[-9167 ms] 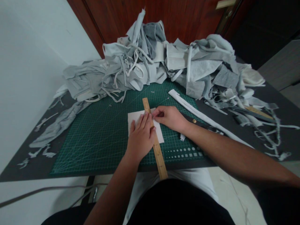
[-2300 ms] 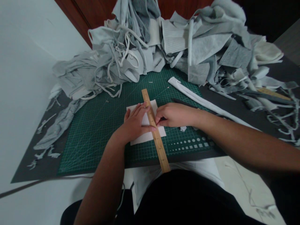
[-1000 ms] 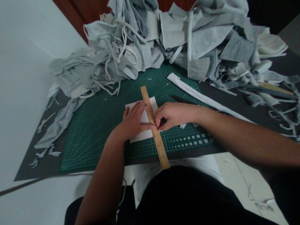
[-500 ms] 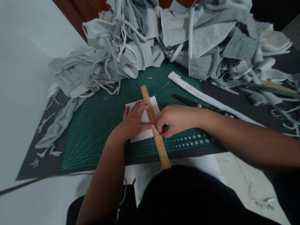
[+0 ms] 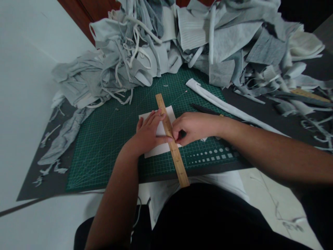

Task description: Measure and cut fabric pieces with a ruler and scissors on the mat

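My left hand [image 5: 148, 134] lies flat with fingers spread, its fingertips and thumb on a wooden ruler [image 5: 178, 161]. Beneath the hand and ruler is a white sheet [image 5: 157, 151], partly covered, resting on the green cutting mat [image 5: 111, 139]. Against the ruler's right edge, close to the left thumb, my right hand [image 5: 191, 127] is closed in a pinch. Whatever its fingers hold is hidden. Dark scissors [image 5: 204, 109] lie behind the right hand, their handles partly covered by the forearm.
Grey fabric scraps [image 5: 197, 34] are heaped along the back, with more at the left [image 5: 65, 135] and right. A long white fabric strip [image 5: 218, 100] runs diagonally beyond the scissors. The ruler's near end overhangs the table's front edge [image 5: 156, 181].
My right hand has shifted slightly away from me along the ruler and its wrist has lifted a little. My left hand and the ruler stay in place.
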`<move>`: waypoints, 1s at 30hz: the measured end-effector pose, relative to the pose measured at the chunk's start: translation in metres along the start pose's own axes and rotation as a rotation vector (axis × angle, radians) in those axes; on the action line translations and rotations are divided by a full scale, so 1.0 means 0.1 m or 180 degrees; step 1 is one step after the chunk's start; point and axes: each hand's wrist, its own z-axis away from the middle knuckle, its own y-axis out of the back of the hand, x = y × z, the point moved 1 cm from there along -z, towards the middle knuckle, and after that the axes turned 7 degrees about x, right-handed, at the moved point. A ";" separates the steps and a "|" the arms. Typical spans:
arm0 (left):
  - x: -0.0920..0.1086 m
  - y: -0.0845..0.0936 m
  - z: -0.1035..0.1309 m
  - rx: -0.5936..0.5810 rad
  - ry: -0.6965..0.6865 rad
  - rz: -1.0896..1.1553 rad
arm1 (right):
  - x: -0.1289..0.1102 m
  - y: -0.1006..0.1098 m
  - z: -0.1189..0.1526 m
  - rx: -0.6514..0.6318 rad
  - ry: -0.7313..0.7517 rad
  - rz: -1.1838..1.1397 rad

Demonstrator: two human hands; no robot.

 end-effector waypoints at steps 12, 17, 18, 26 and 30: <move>-0.01 -0.01 0.00 0.0001 -0.0012 -0.0121 | 0.01 0.03 -0.02 0.0152 -0.0331 -0.0013; 0.00 -0.01 0.00 -0.0025 0.0019 -0.0094 | 0.04 0.05 -0.04 0.0268 -0.0463 0.0090; 0.01 -0.01 0.00 -0.0023 0.0026 -0.0086 | 0.04 0.06 -0.04 0.0290 -0.0459 0.0107; -0.03 -0.01 0.00 0.0037 -0.0082 0.0123 | 0.07 0.07 -0.05 0.0376 -0.0482 0.0110; -0.03 -0.02 0.00 0.0043 -0.0073 0.0117 | 0.10 0.07 -0.06 0.0523 -0.0498 0.0260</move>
